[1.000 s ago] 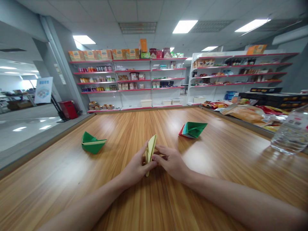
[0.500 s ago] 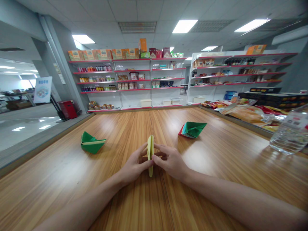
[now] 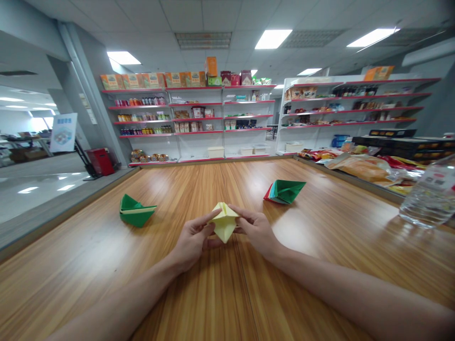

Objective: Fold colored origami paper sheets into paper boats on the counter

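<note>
A folded piece of yellow paper (image 3: 224,226) is between my two hands, spread into a diamond shape with its lower point toward me. My left hand (image 3: 194,237) pinches its left corner, thumb and forefinger on the near face. On the right corner, my right hand (image 3: 256,232) is closed in the same way; some fingers of both hands are hidden behind the paper. To the left lies a green folded paper boat (image 3: 137,211) with a pale yellow layer inside. A stack of nested folded papers (image 3: 284,191), green outermost with blue and red edges, lies to the right.
The wooden table (image 3: 192,182) has a raised rim. A clear plastic bottle (image 3: 428,196) stands at the right, by packaged snacks (image 3: 369,169) and black boxes (image 3: 401,147). Stocked shelves (image 3: 197,104) are beyond the table.
The yellow paper has gone from a narrow, edge-on upright shape to an opened diamond. My hands have moved slightly apart, each now at a side corner.
</note>
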Action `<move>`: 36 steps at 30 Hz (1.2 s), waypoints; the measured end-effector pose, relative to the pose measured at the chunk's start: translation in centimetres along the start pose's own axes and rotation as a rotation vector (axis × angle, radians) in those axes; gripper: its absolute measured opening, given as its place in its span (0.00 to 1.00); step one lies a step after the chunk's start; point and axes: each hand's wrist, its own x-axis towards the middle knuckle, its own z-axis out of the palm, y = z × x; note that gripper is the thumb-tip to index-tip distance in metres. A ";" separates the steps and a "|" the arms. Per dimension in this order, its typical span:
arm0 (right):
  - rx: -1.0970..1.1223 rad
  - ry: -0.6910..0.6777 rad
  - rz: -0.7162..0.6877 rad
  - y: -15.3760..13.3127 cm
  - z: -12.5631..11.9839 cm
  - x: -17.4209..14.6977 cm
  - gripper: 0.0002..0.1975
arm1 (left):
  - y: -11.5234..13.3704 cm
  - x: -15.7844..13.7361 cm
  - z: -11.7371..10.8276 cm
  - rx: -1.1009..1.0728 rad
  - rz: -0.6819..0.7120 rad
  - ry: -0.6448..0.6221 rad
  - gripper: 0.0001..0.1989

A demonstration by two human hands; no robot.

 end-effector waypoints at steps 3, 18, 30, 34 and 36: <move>0.103 -0.086 0.018 -0.3 0.2 -0.3 0.23 | -0.1 -0.1 0.0 0.088 0.053 0.047 0.16; -0.567 -0.021 -0.208 -1.1 0.9 -1.4 0.21 | 0.4 -0.6 0.6 0.407 0.297 -0.017 0.11; -0.744 -0.070 -0.405 -1.1 0.8 -1.7 0.09 | 0.9 -0.7 1.3 0.884 0.492 0.079 0.07; -0.789 -0.033 -0.477 -1.4 0.8 -1.7 0.13 | 0.8 -0.8 1.6 0.883 0.553 0.070 0.07; -0.792 -0.004 -0.496 -1.4 0.8 -1.7 0.11 | 0.8 -0.9 1.6 0.878 0.550 0.079 0.07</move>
